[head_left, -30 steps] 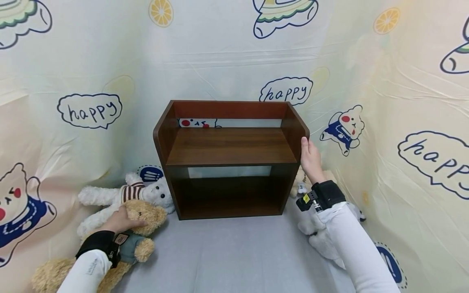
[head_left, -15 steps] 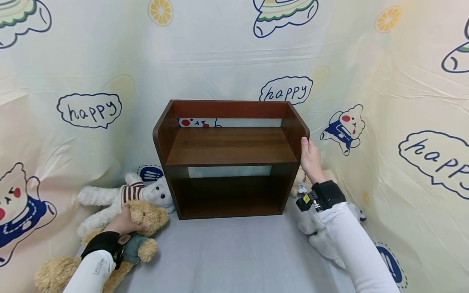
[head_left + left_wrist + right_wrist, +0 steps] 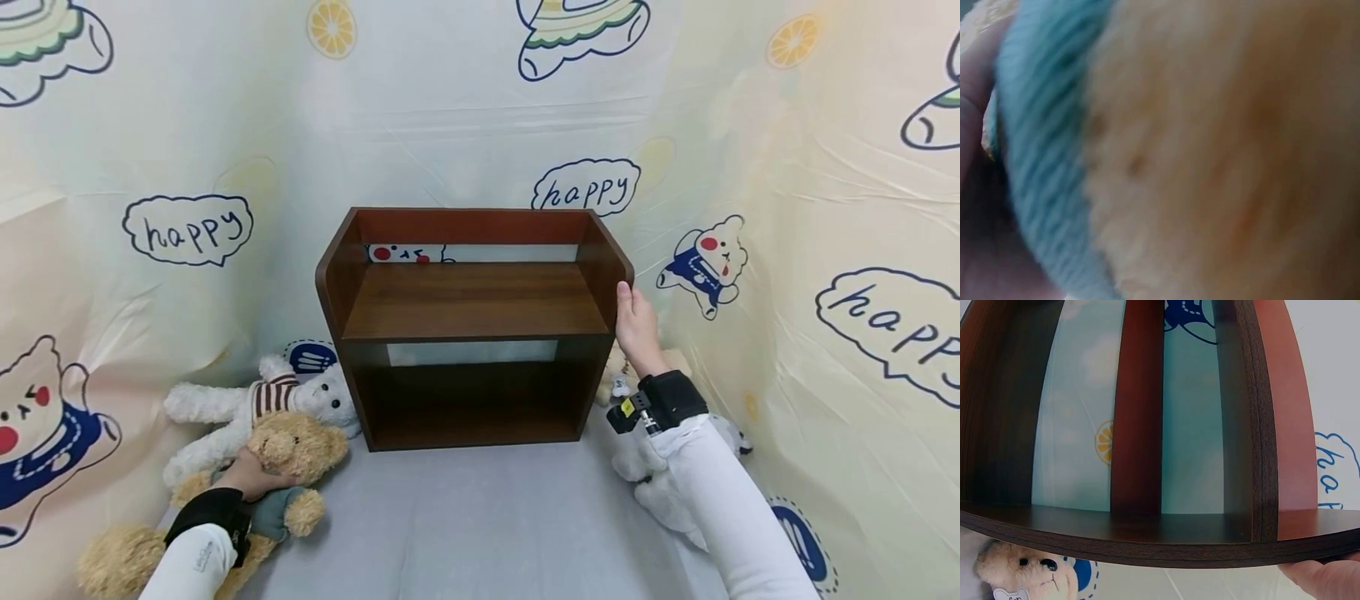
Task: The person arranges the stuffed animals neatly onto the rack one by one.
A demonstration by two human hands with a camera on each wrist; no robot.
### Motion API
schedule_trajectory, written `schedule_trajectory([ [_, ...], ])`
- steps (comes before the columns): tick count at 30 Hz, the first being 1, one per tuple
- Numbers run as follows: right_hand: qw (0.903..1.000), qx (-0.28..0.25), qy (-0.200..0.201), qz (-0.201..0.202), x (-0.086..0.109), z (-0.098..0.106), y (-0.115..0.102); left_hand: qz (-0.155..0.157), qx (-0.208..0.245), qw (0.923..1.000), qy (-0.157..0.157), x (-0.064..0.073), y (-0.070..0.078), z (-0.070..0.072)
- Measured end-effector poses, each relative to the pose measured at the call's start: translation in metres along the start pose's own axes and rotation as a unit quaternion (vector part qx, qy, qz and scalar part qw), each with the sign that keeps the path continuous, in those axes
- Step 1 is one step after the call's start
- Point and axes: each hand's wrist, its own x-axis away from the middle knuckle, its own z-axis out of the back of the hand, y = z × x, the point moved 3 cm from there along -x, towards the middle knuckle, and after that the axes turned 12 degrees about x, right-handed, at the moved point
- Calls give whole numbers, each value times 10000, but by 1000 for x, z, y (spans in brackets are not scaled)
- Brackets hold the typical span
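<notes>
In the head view my left hand (image 3: 253, 477) grips a curly tan teddy bear (image 3: 298, 446) around its neck. The bear lies on its back at the lower left, wearing a blue-green knitted top (image 3: 1054, 156). Its tan fur (image 3: 1222, 150) fills most of the left wrist view, blurred by closeness. My right hand (image 3: 639, 329) rests against the outer right side of a dark brown two-tier shelf (image 3: 472, 300), fingers pointing up along the front edge. From the right wrist, part of that hand (image 3: 1329, 578) shows outside the side panel (image 3: 1147, 550). Both shelf levels are bare.
A white plush bear (image 3: 217, 404) in a striped top lies left of the shelf, behind the tan one. On the right, a grey-white plush toy (image 3: 663, 500) and a beige plush bear (image 3: 1029, 572) sit partly behind my arm. A grey cloth (image 3: 465, 525) covers the surface.
The tan teddy bear has shifted slightly rightward with my left hand, which now sits a little lower around its neck. My right hand and the shelf stay in place.
</notes>
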Motion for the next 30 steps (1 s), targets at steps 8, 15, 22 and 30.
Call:
schedule_trajectory([
  [8,9999,17,-19,-100,0,-2,2,113,-158,9998,17,3,-3,-3],
  [15,9999,65,-39,-103,-1,-2,1,362,-427,9983,-160,0,-6,-3],
  [22,9999,97,17,-109,-1,-1,1,455,-498,9975,-218,-7,-12,-7],
  [30,9998,110,64,-123,-1,-1,3,674,-343,9970,-180,-4,-6,-10],
])
